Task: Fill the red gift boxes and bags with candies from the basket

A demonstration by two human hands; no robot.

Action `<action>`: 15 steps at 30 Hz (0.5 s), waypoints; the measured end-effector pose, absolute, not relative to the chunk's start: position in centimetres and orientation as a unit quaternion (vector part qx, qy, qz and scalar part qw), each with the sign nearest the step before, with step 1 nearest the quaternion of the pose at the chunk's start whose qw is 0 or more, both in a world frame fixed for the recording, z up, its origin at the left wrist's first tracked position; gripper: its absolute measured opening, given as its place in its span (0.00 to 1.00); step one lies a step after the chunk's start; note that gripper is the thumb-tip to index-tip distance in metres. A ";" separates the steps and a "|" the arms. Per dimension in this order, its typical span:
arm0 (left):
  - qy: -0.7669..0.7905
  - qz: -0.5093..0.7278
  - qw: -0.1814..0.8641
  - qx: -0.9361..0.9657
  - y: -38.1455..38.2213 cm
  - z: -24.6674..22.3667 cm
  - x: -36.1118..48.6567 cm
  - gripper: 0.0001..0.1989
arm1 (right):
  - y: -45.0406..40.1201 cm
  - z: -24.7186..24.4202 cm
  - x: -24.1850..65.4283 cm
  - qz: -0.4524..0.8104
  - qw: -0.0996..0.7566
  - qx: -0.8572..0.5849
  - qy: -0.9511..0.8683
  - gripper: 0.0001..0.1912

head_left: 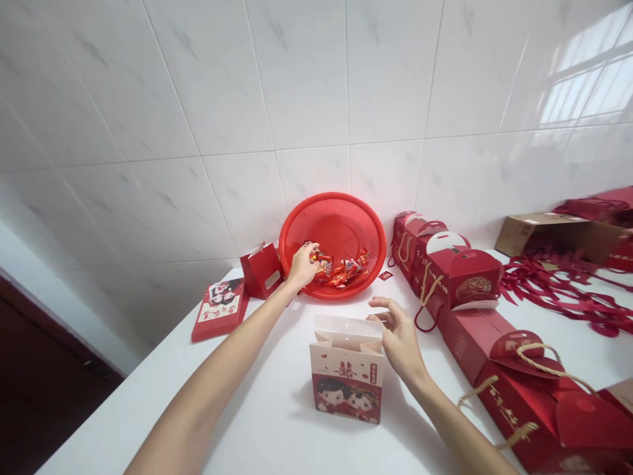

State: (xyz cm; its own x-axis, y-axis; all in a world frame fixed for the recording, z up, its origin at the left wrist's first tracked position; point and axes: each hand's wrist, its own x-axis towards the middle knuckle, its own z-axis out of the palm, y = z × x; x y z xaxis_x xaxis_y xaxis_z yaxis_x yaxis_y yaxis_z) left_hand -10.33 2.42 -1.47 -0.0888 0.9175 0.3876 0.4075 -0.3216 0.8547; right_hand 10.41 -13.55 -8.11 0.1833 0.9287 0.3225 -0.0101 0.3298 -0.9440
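Observation:
My left hand (303, 266) reaches into a red plastic basket (332, 204) that leans against the wall. Its bent fingers close around a wrapped candy, partly hidden by the hand. More candies (343, 272) in red and other bright wrappers lie along the basket's lower side. In front of me a small paper gift bag (346, 389) with two cartoon figures stands upright, its top open. My right hand (398, 333) is at the bag's upper right edge, fingers apart and slightly curled, holding nothing. Whether its fingertips touch the bag I cannot tell.
Left of the basket are a flat stack of folded bags (220, 313) and a red box (262, 270). A row of red gift boxes (465, 274) with rope handles lines the right. Beyond lie red ribbons (558, 290) and a cardboard box (539, 231). One candy (386, 276) sits on the white table.

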 end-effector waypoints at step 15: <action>0.385 0.313 0.481 0.723 -2.0 -3.6 -6.5 0.19 | -12.8 -7.7 10.8 0.540 0.659 -0.410 -0.325 0.28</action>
State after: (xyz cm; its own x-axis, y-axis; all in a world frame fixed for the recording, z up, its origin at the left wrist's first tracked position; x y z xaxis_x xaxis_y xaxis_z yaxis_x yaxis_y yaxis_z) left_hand -6.54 -1.96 -3.57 0.5079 0.8576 0.0808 0.2556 -0.2397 0.9366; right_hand 10.80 -12.79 -7.70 0.2045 0.9788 -0.0144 -0.4449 0.0799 -0.8920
